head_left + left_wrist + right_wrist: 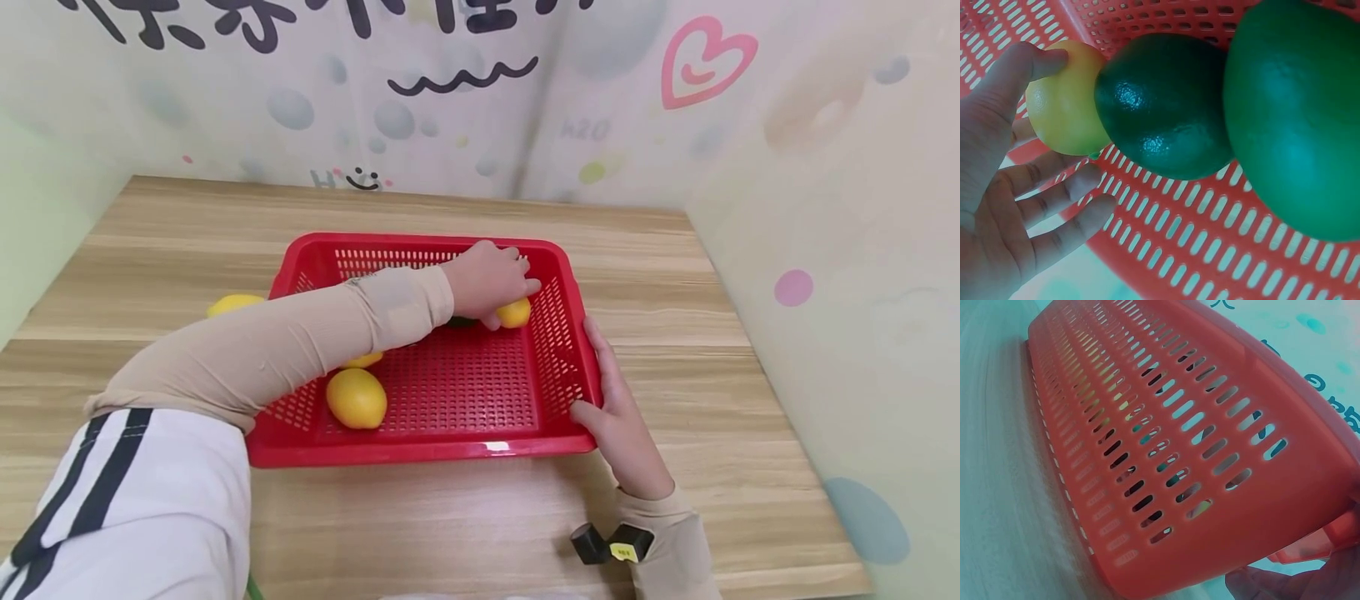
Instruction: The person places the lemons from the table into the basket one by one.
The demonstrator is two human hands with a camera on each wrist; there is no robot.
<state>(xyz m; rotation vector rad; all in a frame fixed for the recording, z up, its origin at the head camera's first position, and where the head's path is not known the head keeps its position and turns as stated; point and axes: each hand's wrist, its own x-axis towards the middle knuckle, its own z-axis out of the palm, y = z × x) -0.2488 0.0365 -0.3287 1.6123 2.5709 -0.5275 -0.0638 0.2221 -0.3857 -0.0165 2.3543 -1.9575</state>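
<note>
My left hand (486, 279) reaches across into the red plastic basket (420, 451), near its right end. Between its thumb and index finger is a yellow lemon (1063, 100); the other fingers are spread. Touching that lemon is a glossy dark green fruit (1163, 106), with a larger green fruit (1297, 119) beside it. The left forearm hides much of the basket in the head view. At the basket's right end, my right hand (626, 425) grips the rim, thumb over the near corner and fingers along the outside.
Another lemon (357, 399) lies in the basket's near left corner, with a partly hidden yellow fruit (363, 360) behind it. Outside, left of the basket, a yellow fruit (234, 304) sits on the wooden table (172, 242). A patterned wall (450, 125) stands behind.
</note>
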